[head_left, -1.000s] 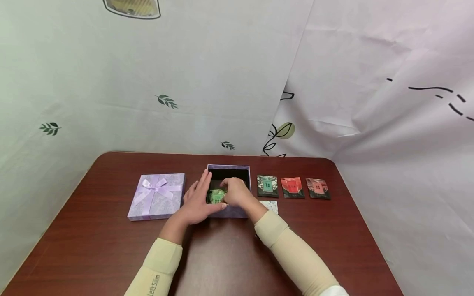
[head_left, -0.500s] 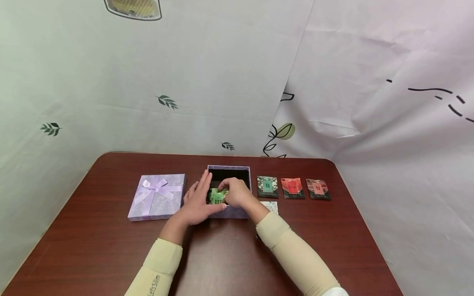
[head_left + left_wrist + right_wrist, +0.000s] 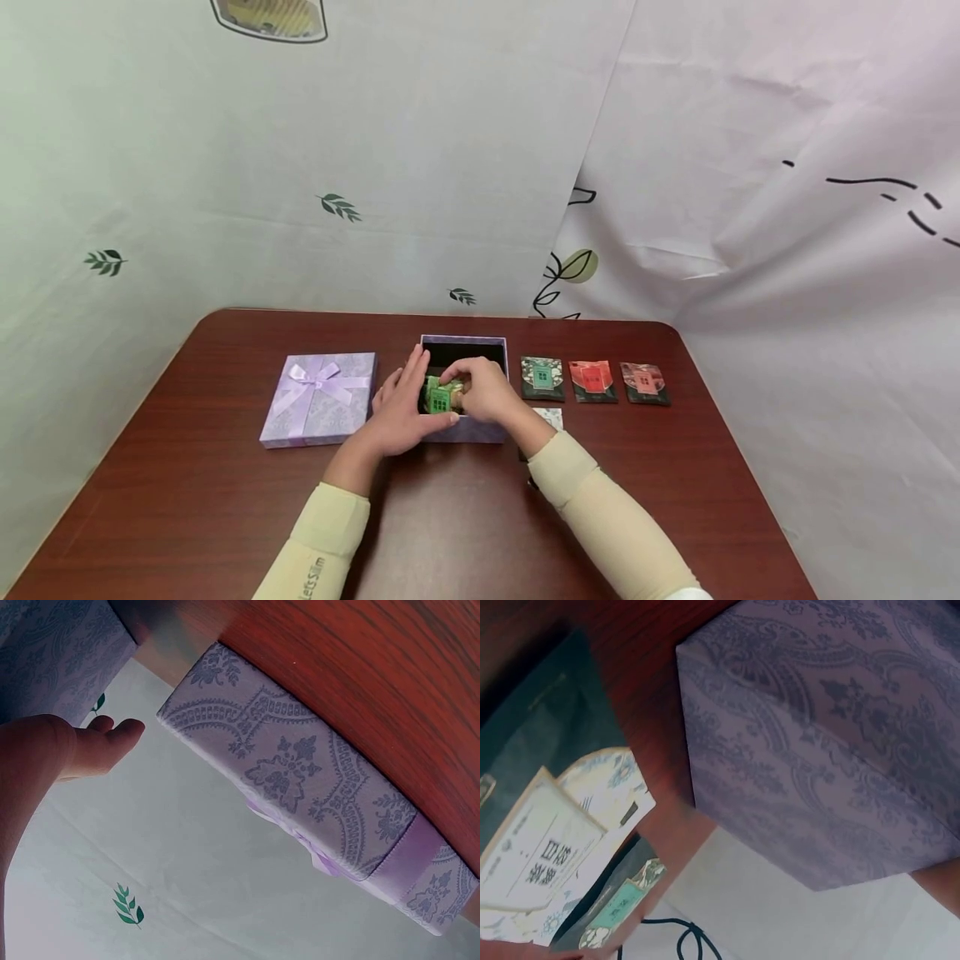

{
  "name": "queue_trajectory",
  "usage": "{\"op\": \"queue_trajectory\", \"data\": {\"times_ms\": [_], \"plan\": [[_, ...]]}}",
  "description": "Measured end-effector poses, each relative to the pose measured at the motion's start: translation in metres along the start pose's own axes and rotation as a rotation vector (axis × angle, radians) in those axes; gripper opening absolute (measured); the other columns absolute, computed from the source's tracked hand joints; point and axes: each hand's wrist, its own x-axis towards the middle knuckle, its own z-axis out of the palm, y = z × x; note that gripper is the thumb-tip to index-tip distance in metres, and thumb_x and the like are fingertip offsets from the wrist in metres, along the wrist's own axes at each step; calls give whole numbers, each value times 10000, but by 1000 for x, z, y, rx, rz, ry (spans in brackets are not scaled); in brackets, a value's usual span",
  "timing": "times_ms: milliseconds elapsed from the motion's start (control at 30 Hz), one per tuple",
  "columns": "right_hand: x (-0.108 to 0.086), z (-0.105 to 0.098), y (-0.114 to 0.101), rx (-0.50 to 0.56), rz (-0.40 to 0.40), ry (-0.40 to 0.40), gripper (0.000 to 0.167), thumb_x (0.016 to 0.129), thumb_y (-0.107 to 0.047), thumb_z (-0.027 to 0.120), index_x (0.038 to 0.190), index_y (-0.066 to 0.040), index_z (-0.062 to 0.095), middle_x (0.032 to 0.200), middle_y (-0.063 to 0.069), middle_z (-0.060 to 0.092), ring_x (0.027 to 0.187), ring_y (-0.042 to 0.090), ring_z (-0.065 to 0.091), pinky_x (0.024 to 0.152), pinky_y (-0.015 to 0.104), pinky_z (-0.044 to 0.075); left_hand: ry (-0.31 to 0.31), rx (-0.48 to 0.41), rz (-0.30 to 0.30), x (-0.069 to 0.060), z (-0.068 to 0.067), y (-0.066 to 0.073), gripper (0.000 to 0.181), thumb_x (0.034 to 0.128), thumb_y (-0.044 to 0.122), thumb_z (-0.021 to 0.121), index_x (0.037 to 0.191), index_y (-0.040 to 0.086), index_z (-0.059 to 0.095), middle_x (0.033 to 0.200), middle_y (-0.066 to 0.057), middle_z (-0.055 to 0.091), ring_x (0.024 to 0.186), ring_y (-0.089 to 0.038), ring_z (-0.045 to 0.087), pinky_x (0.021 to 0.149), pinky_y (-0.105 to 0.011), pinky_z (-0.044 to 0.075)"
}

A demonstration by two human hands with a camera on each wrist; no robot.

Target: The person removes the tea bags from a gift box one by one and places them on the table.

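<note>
A lavender patterned box point(image 3: 477, 430) with a black inside stands uncovered near the middle of the table. My left hand point(image 3: 397, 414) rests along its left wall, fingers straight and thumb across the front edge. Inside the box, my right hand point(image 3: 486, 392) pinches a green tea sachet point(image 3: 440, 401) near its right edge; the hand hides part of it. In the left wrist view, my left hand point(image 3: 82, 746) lies against the box point(image 3: 64, 664). The right wrist view shows the box's outer walls point(image 3: 802, 750), but the pinching fingers are out of sight there.
The lavender lid point(image 3: 318, 400) with a ribbon bow lies left of the box. Right of it, a teal sachet point(image 3: 542, 378), a red sachet point(image 3: 592, 381) and a pinkish sachet point(image 3: 644, 382) form a row. A white sachet point(image 3: 547, 847), partly hidden by my right arm, lies nearer.
The green sachet has tilted up and turned a little inside the box. My right hand and forearm have shifted slightly right. The left hand stays in place.
</note>
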Motion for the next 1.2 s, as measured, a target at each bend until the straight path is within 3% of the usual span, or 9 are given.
{"op": "queue_trajectory", "data": {"times_ms": [300, 633, 1200], "plan": [[-5, -4, 0, 2, -26, 39, 309, 829, 78, 732, 1036, -151, 749, 661, 0, 606, 545, 140, 501, 534, 281, 434, 1, 6, 2, 0, 0, -1, 1106, 855, 503, 740, 1622, 145, 30, 1670, 15, -57, 1446, -481, 63, 1054, -715, 45], [-15, -15, 1, 36, -20, 94, 284, 848, 30, 765, 1055, -163, 748, 844, -47, 654, 670, 135, 577, 579, 308, 487, -9, 0, -7, 1, 1, -2, 1121, 854, 513, 743, 1622, 170, 2, 1667, 26, -79, 1451, -474, 43, 1056, -722, 24], [-34, -44, 12, 120, 7, 141, 278, 832, 32, 782, 1042, -146, 746, 944, -12, 661, 701, 178, 584, 606, 347, 502, -2, 10, -1, 1, 1, 0, 1124, 850, 506, 750, 1623, 176, 4, 1669, 19, -70, 1449, -474, 57, 1060, -715, 31]]}}
